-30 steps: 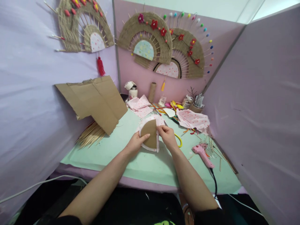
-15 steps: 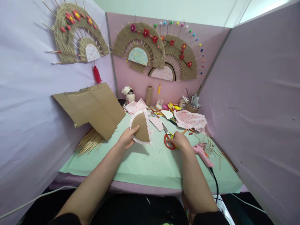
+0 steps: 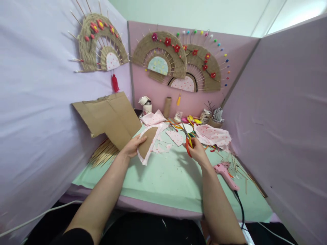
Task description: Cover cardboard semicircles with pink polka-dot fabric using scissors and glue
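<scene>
My left hand (image 3: pixel 132 147) is closed on a brown cardboard half-disc (image 3: pixel 147 144) wrapped in pink dotted fabric, held tilted above the green table mat (image 3: pixel 163 177). My right hand (image 3: pixel 196 149) grips a pair of scissors (image 3: pixel 188 142) with red and yellow handles, lifted off the mat, blades pointing up and away. The two hands are apart, the scissors a short way right of the fabric-covered piece. Small pink fabric scraps (image 3: pixel 176 137) lie on the mat between them.
A pink glue gun (image 3: pixel 226 172) with a black cord lies at the right. Cardboard sheets (image 3: pixel 112 115) lean on the left wall over a bundle of bamboo sticks (image 3: pixel 103 154). More pink fabric (image 3: pixel 213 135), a jar, a tube and craft bits crowd the back. Woven fans hang on the walls.
My right hand let go of the fabric piece, reached right to the scissors and has lifted them. My left hand carried the fabric-covered cardboard left and tilted it.
</scene>
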### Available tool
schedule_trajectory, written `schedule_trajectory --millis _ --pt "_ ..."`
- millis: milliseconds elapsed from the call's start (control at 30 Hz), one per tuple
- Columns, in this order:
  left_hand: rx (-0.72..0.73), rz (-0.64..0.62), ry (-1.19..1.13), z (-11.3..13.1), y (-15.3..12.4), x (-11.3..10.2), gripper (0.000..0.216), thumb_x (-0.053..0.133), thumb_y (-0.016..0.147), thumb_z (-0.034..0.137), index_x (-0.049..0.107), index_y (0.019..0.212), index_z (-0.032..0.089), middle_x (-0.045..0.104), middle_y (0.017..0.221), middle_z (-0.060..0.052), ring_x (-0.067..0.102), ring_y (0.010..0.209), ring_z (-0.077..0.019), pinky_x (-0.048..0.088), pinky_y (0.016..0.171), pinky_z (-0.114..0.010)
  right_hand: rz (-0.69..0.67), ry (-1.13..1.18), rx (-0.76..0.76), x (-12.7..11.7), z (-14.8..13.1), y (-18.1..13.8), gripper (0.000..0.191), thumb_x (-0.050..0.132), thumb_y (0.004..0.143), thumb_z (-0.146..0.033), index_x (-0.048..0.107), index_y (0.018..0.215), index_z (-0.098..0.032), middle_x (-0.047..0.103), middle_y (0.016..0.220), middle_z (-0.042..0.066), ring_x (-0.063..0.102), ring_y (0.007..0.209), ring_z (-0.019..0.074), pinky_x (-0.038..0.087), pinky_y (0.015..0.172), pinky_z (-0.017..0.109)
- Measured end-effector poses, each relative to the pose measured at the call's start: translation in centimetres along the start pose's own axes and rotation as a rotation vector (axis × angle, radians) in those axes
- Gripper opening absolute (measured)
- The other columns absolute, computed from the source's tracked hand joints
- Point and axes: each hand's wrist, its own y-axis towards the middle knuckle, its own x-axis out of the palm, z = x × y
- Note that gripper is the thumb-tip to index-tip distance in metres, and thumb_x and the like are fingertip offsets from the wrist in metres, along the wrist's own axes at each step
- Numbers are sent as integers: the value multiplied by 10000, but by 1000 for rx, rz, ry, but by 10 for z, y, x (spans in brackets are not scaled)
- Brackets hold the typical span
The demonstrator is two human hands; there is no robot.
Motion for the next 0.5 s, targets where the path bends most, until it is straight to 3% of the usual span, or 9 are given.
schedule_trajectory --millis 100,300,500 --pt "-19 41 -33 3 2 -4 414 703 739 251 593 1119 129 721 895 -90 687 719 -178 552 658 -257 -22 222 -111 1 -19 -9 414 585 710 -509 503 957 -187 547 760 -4 475 637 149 400 583 264" --pt "-120 95 -108 8 5 -6 301 588 828 207 594 1107 95 707 710 -80 668 559 -165 559 565 -249 -84 174 -220 1 -40 -23 403 668 653 -475 569 910 -181 543 756 -2 454 661 147 381 618 261" --pt "-136 98 -103 6 9 -7 334 558 844 182 552 1169 102 720 778 -93 686 607 -173 569 606 -254 -135 96 -273 5 -34 -22 334 649 690 -496 577 817 -195 522 694 -24 419 622 129 326 566 236"
